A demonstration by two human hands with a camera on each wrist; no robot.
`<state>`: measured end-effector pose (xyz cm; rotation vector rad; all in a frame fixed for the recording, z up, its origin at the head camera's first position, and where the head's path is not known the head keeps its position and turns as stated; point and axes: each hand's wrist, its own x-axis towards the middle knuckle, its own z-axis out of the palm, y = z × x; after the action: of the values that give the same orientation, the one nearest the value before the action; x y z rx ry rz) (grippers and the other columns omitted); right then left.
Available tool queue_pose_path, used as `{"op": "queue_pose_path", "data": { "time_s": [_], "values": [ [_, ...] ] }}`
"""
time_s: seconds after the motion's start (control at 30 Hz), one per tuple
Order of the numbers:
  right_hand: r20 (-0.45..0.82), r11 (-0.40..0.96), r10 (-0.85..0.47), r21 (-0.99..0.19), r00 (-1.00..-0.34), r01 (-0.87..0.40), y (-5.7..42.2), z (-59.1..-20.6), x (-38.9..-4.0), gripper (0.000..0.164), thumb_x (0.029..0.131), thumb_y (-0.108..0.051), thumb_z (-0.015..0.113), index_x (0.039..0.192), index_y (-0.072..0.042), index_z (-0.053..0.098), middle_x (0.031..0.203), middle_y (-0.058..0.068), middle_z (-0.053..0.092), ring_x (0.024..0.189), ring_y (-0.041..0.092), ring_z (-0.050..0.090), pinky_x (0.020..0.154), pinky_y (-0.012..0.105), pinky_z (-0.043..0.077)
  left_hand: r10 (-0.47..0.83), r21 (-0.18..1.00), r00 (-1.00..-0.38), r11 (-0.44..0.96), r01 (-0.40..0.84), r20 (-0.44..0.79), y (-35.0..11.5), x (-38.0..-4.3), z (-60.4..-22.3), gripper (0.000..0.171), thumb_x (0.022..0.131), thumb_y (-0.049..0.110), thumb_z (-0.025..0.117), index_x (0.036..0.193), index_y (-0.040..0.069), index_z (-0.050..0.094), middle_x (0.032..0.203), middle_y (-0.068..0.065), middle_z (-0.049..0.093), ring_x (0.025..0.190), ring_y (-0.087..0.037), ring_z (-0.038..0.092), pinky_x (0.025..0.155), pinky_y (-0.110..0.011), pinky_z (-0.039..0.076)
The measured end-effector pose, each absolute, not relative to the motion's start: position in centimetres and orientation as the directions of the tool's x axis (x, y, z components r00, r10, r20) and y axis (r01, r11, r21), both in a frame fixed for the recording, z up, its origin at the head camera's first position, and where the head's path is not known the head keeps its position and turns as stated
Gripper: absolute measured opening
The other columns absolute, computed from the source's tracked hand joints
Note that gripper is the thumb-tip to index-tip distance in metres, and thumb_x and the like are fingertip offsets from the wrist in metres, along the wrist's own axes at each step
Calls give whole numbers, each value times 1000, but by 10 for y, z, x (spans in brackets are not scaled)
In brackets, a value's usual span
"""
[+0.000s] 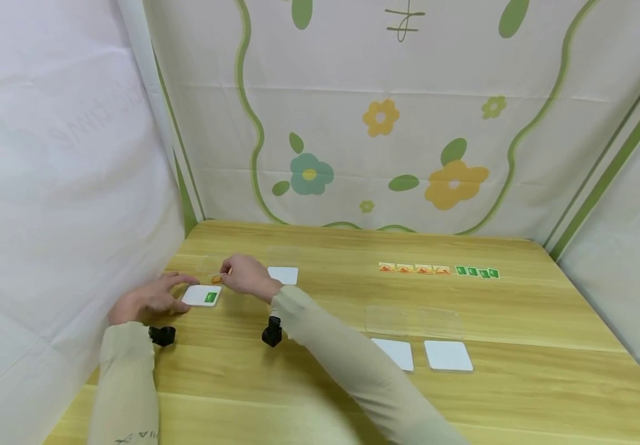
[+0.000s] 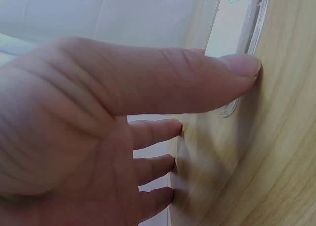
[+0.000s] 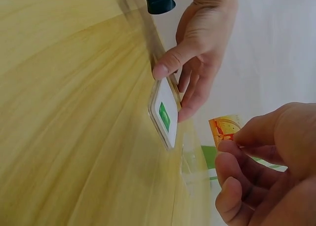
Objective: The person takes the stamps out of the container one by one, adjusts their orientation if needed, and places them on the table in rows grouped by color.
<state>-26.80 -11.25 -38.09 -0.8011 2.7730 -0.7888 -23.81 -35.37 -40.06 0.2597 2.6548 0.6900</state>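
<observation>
My left hand (image 1: 155,295) holds a white rounded-square plate (image 1: 194,295) with a clear rim by its edges, thumb on the near side and fingers at the far side. A small green picture sticker (image 3: 164,116) lies on the plate's white face, toward its right end. Just beyond the plate, my right hand (image 1: 248,275) pinches a small orange-and-yellow picture sticker (image 3: 224,128) between thumb and index finger, raised above the table. The other fingers of that hand are curled in.
Another white plate (image 1: 283,275) lies right of my right hand. Two more white plates, left (image 1: 395,353) and right (image 1: 448,356), lie nearer, with clear covers (image 1: 441,322) behind them. Rows of orange stickers (image 1: 405,269) and green stickers (image 1: 472,271) lie at back right. Cloth walls (image 1: 342,80) enclose the table.
</observation>
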Motion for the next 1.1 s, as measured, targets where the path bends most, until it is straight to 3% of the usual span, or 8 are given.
{"op": "queue_pose_path", "data": {
  "time_s": [0.23,0.47,0.7,0.9,1.1],
  "values": [
    [-27,714,-519,-563,-854,-416,-103,-375,-270,17,97,-25,59,102,-19,74,80,-10,65,54,5,50,45,19,37,246,493,-908,868,51,-339,-353,-238,-400,67,84,29,77,141,10,49,149,-40,16,132,-62,20,102,-75,22],
    [-5,721,-513,-545,-859,-427,-92,-370,-272,20,97,-24,58,107,-19,74,95,-7,70,60,6,52,48,19,38,252,480,-905,875,62,-342,-353,-239,-400,68,84,28,77,142,8,47,150,-40,15,133,-63,18,103,-75,21],
    [-14,711,-517,-564,-856,-420,-82,-366,-274,20,97,-23,57,104,-18,74,87,-7,69,57,7,50,47,20,36,273,486,-906,870,90,-322,-352,-236,-398,66,84,25,77,141,7,49,148,-39,20,130,-60,25,100,-73,26],
    [-2,722,-530,-525,-848,-450,-74,-364,-278,21,98,-24,56,106,-17,74,100,-6,72,67,8,54,55,20,41,278,469,-905,877,102,-322,-352,-236,-397,66,85,25,76,141,6,48,148,-40,20,129,-61,25,99,-72,28],
    [4,722,-535,-517,-845,-460,-65,-361,-281,21,98,-25,57,105,-17,75,100,-5,73,69,8,55,58,20,43,287,474,-907,873,116,-307,-352,-235,-397,65,84,24,77,140,5,49,147,-41,21,128,-61,26,99,-72,28]
  ]
}}
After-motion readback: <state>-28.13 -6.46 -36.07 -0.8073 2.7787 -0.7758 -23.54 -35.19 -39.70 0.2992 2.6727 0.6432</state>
